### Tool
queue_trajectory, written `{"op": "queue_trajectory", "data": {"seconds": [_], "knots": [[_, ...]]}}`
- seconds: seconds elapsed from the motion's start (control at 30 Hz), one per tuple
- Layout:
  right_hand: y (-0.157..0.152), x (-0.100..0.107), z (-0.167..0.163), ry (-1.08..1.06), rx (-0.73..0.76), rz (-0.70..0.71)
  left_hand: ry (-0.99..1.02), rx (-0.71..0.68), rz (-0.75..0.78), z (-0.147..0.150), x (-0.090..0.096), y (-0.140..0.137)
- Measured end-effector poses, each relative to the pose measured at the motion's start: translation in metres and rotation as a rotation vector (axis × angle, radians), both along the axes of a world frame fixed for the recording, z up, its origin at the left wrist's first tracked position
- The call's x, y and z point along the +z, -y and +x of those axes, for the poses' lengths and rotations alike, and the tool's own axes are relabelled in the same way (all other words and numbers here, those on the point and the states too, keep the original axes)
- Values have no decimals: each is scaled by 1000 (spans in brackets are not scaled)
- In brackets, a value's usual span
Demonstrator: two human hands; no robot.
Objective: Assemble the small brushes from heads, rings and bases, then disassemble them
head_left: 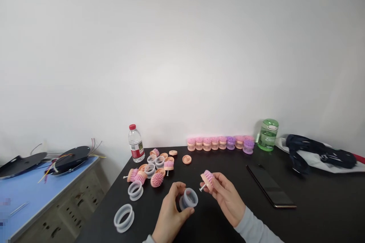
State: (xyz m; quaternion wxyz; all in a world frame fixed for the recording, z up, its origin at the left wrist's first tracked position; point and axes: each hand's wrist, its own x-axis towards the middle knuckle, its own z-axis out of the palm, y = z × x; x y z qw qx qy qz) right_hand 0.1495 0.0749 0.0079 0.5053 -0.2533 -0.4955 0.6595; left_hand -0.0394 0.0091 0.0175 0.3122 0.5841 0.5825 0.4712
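My left hand (174,212) grips a translucent plastic ring (190,198) with flared rims, thumb and fingers around its sides. In my right hand (226,196) is a pink bristle brush head (207,179) on a peach base, tilted, with a thin white stem pointing down and left toward the ring. A gap separates the two pieces. On the table to the left lie two more clear rings (124,218) and a heap of pink brush heads (157,180), peach discs (186,159) and small rings.
A row of pink and purple brushes (207,144) stands along the wall. Behind the heap is a water bottle (137,144). At right are a green container (268,135), a phone (269,186) and dark fabric (319,153). A blue table (31,197) holds black wired parts.
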Motion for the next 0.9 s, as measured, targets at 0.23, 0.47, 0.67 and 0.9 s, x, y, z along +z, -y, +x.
{"op": "queue_trajectory", "data": {"seconds": [0.23,0.47,0.67,0.9], "knots": [[10,0,14,-8,-140,115,41,-139,81,37,8,-25],[10,-8,17,123,-80,153,222,-257,117,42,-7,-17],[14,-2,30,284,-3,288,399,-299,68,40,-9,-12],[17,19,40,458,18,505,513,-365,-37,40,-10,-8]]}}
